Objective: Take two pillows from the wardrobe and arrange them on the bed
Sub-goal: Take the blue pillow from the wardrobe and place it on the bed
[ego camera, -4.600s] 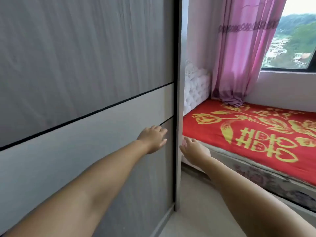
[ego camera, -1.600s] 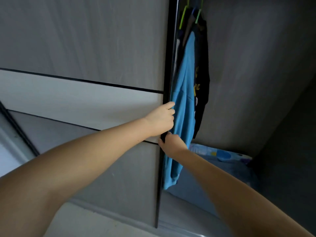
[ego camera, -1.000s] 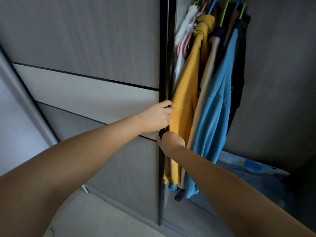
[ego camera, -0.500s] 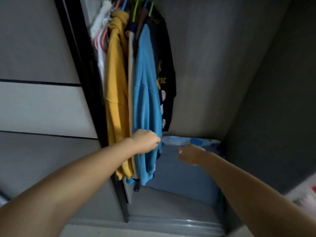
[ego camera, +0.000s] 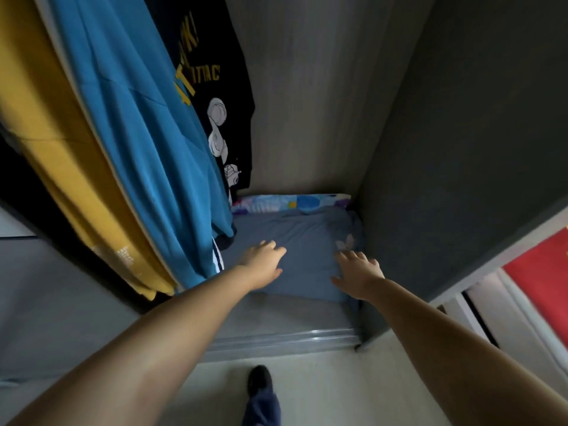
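Observation:
A blue-grey pillow [ego camera: 302, 241] lies flat on the floor of the open wardrobe [ego camera: 307, 103]. Behind it, against the back wall, a second pillow [ego camera: 292, 202] with a colourful blue print shows only its top edge. My left hand [ego camera: 264, 262] hovers over the left part of the blue-grey pillow, fingers spread, holding nothing. Over the pillow's right part, close to the wardrobe's dark side wall, my right hand [ego camera: 358, 275] is also spread and holds nothing. A corner of the bed's red cover [ego camera: 544, 272] shows at the far right.
Hanging clothes fill the wardrobe's left side: a yellow garment [ego camera: 61, 179], a blue one [ego camera: 138, 133] and a black printed shirt [ego camera: 215, 87], reaching down beside the pillows. The wardrobe's dark side wall [ego camera: 461, 149] bounds the right. A metal door track [ego camera: 276, 338] and my foot [ego camera: 259, 382] lie below.
The camera has tilted down and closer to the wardrobe floor. Both hands have left the clothes and moved down over the blue-grey pillow, fingers now spread.

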The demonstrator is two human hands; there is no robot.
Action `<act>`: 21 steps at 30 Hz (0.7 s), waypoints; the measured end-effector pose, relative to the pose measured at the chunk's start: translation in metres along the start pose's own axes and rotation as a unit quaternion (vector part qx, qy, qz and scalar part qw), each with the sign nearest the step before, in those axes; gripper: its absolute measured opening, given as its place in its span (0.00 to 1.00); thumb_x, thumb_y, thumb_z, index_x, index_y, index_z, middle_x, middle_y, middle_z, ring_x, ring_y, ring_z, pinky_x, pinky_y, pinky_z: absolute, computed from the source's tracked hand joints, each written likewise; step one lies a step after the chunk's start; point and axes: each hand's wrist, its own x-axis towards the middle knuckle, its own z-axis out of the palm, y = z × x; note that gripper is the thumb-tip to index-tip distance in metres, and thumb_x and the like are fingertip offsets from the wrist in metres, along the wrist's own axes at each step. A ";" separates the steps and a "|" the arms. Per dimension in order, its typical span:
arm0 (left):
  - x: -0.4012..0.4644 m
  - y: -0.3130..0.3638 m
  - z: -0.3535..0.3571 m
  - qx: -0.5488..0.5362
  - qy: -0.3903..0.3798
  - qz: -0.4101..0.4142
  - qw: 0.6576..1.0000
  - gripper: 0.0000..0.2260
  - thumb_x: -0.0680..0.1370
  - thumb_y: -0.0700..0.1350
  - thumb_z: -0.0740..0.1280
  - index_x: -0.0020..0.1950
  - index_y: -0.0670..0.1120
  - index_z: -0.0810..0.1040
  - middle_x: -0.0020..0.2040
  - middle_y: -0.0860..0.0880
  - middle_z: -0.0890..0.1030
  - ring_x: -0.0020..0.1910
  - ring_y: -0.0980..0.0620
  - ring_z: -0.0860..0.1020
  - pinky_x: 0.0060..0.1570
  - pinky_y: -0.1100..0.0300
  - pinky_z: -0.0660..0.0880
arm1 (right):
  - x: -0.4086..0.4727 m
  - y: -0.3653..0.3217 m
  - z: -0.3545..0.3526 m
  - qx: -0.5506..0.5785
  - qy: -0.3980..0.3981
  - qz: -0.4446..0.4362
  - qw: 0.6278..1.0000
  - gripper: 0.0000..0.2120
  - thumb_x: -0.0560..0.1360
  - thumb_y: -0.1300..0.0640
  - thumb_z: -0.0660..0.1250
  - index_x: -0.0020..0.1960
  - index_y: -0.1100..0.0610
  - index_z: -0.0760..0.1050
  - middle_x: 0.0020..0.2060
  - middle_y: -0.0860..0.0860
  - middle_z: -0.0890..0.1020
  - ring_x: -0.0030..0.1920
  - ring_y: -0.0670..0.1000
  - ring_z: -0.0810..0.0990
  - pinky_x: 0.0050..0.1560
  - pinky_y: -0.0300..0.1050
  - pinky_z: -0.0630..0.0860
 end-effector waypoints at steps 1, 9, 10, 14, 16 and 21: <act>0.010 -0.006 0.008 -0.002 -0.009 -0.004 1.000 0.19 0.77 0.51 0.64 0.66 0.47 0.69 0.62 0.44 0.73 0.63 0.43 0.71 0.56 0.50 0.72 | 0.013 -0.002 0.005 0.001 -0.005 -0.005 1.000 0.32 0.76 0.43 0.62 0.76 0.50 0.56 0.74 0.51 0.62 0.74 0.55 0.61 0.71 0.58 0.61; 0.132 -0.062 0.054 -0.049 -0.103 -0.046 0.992 0.24 0.76 0.51 0.63 0.71 0.48 0.63 0.67 0.43 0.69 0.67 0.43 0.68 0.61 0.48 0.71 | 0.149 -0.001 0.025 0.012 -0.055 -0.018 0.998 0.33 0.77 0.44 0.61 0.77 0.51 0.54 0.76 0.51 0.59 0.76 0.52 0.57 0.72 0.59 0.60; 0.148 -0.066 0.058 -0.041 -0.107 -0.044 0.992 0.25 0.76 0.51 0.63 0.72 0.47 0.63 0.66 0.42 0.69 0.66 0.42 0.68 0.60 0.48 0.71 | 0.167 0.002 0.027 0.018 -0.057 -0.013 0.998 0.33 0.77 0.43 0.61 0.77 0.51 0.53 0.76 0.51 0.59 0.76 0.52 0.57 0.73 0.58 0.60; 0.215 -0.083 0.080 0.002 -0.106 -0.023 0.994 0.26 0.77 0.49 0.63 0.73 0.47 0.60 0.68 0.42 0.68 0.67 0.42 0.67 0.60 0.49 0.70 | 0.240 0.018 0.042 0.051 -0.087 0.010 0.995 0.34 0.78 0.44 0.61 0.78 0.52 0.52 0.76 0.52 0.59 0.76 0.54 0.57 0.73 0.58 0.59; 0.249 -0.097 0.096 0.030 -0.106 -0.011 0.994 0.27 0.78 0.48 0.62 0.75 0.47 0.58 0.70 0.42 0.67 0.69 0.43 0.66 0.63 0.49 0.69 | 0.284 0.026 0.054 0.040 -0.101 0.001 0.994 0.34 0.78 0.44 0.61 0.78 0.51 0.51 0.77 0.52 0.57 0.77 0.54 0.56 0.74 0.59 0.56; 0.327 -0.143 0.152 0.033 -0.078 -0.046 0.995 0.27 0.76 0.47 0.64 0.74 0.46 0.61 0.70 0.43 0.68 0.68 0.43 0.69 0.63 0.49 0.70 | 0.400 0.035 0.090 0.012 -0.102 -0.035 0.994 0.35 0.78 0.45 0.61 0.78 0.56 0.50 0.77 0.54 0.57 0.76 0.55 0.57 0.75 0.57 0.57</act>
